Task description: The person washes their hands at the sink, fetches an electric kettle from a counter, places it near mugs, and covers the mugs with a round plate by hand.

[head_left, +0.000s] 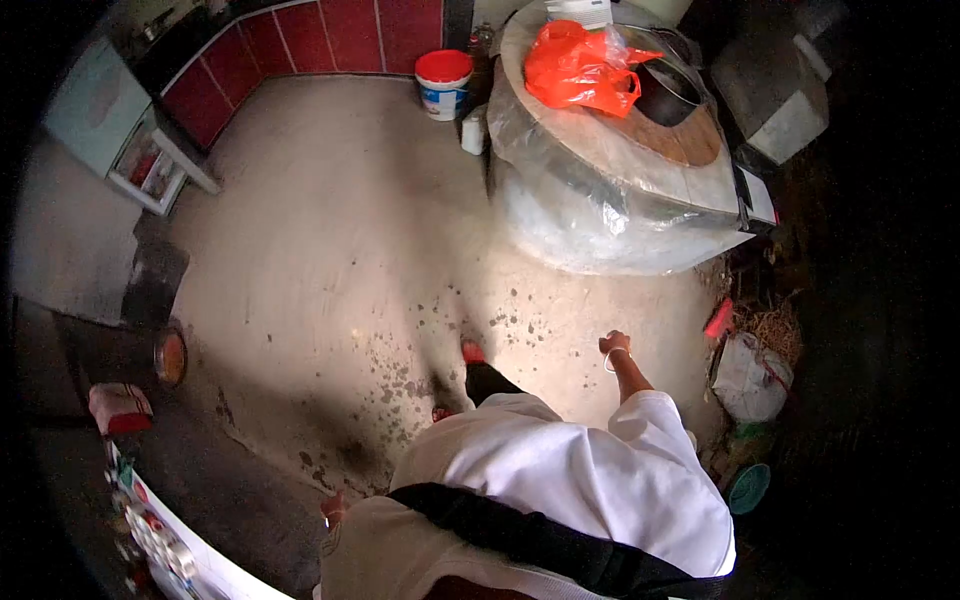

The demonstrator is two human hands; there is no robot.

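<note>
My right hand (614, 343) hangs out ahead of my white sleeve, above the concrete floor (330, 200). Its fingers are curled in and nothing shows in them; a pale bracelet circles the wrist. Low in the view, my left hand (334, 508) is beside my body, mostly hidden by the sleeve, and its fingers are too small and dark to make out. Neither hand touches an object. A red shoe (473, 351) of mine is on the floor, which has dark wet-looking spots around it.
A plastic-wrapped rounded stove counter (600, 215) carries a red plastic bag (580, 70) and a dark pot (668, 92). Beside it stands a red-lidded bucket (443, 88). A white sack (752, 377) and a green basin (748, 488) are at right; an open-doored cabinet (150, 165) is at left.
</note>
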